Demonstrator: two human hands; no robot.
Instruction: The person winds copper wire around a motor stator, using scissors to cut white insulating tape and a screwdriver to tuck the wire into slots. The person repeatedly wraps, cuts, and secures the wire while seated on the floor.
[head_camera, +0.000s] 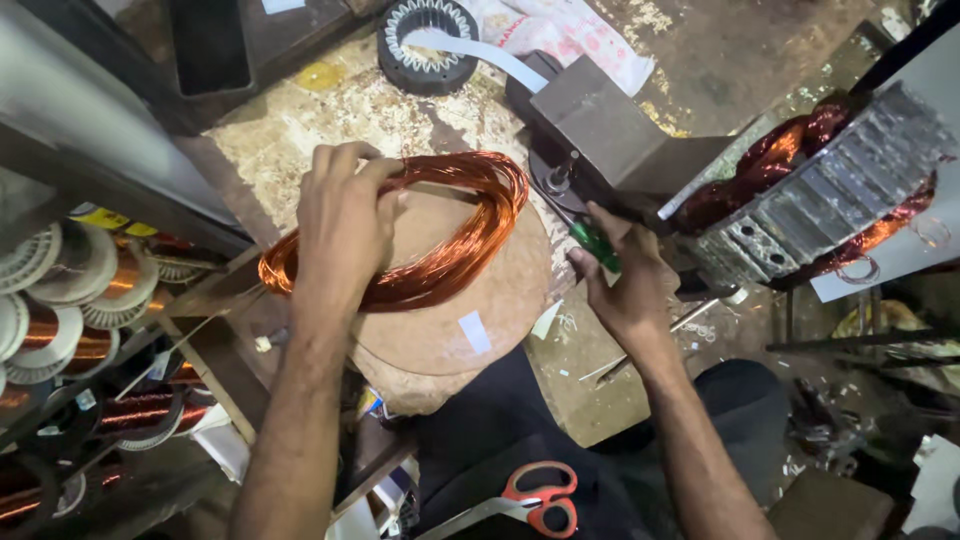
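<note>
A coil of copper wire (440, 235) lay as a long loop on a round brown board (470, 320) at the middle of the bench. The left hand (345, 225) rested on the coil's near-left end, its fingers curled over the top strands and pinching them together. Just right of the board, the right hand (620, 285) was closed around a green-handled tool (598, 246), probably a screwdriver, though only a short stretch of handle showed; its tip pointed up toward a dark metal block (600, 125). Right of the block stood a grey finned metal frame (850, 190) with copper windings wrapped around it. An empty stator ring (428, 45) sat at the top edge, wire spools (60, 300) filled the left shelf, and red-handled scissors (540, 497) lay below.
</note>
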